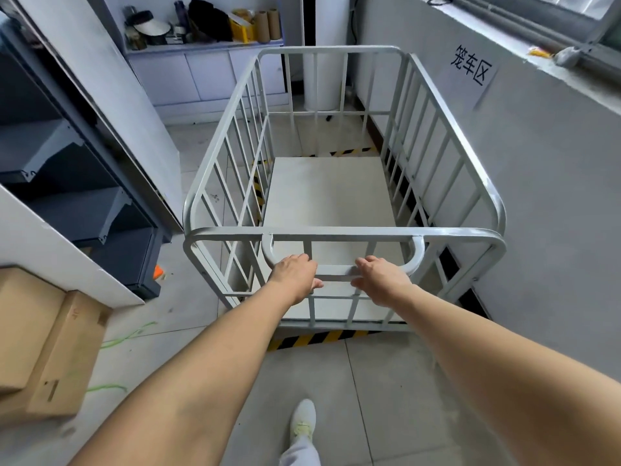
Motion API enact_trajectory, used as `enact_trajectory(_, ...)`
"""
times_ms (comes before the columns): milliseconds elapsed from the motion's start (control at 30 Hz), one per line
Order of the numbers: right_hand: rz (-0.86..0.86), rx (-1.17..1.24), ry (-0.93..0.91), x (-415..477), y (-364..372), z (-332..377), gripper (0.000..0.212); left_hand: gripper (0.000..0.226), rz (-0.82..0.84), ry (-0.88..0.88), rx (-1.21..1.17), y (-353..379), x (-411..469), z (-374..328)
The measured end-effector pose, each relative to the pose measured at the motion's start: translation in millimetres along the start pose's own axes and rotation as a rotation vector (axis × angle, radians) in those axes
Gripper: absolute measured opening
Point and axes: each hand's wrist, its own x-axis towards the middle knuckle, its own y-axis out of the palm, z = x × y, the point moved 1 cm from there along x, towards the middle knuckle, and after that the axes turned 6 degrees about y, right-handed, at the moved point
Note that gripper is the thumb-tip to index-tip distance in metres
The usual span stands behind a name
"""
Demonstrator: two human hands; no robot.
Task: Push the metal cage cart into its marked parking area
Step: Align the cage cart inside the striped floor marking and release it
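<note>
Hands, our left grip [294, 274] and right grip [381, 280], clasp the cage cart [342, 210] handle, steering toward twelve o'clock inside hazard tape [316, 339].

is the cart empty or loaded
Empty. The cart shows a bare pale floor panel through its open top, and nothing sits between its bars.

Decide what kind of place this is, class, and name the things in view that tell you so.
Probably a storeroom or small warehouse corner: a metal cage cart stands inside yellow-and-black floor tape, a wall sign marks the spot, and cardboard boxes sit beside grey shelving.
</note>
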Motion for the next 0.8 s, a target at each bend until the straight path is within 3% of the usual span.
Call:
enact_trajectory(233, -0.057, -0.016, 0.078, 9.0, 5.6, -5.9, 0.026, 0.043, 0.014, -0.062, 0.008, 0.8, 14.1, 6.8)
enact_trajectory(433, -0.125, -0.022, 0.101, 12.3, 10.5, -3.6, 0.025, 0.020, -0.007, -0.079, -0.035, 0.3, 25.1, 2.7)
enact_trajectory(800, -0.088, -0.040, 0.098, 14.2, 7.5, -2.0, 0.024, 0.026, 0.011, -0.106, -0.038, 1.6, 25.3, -0.2)
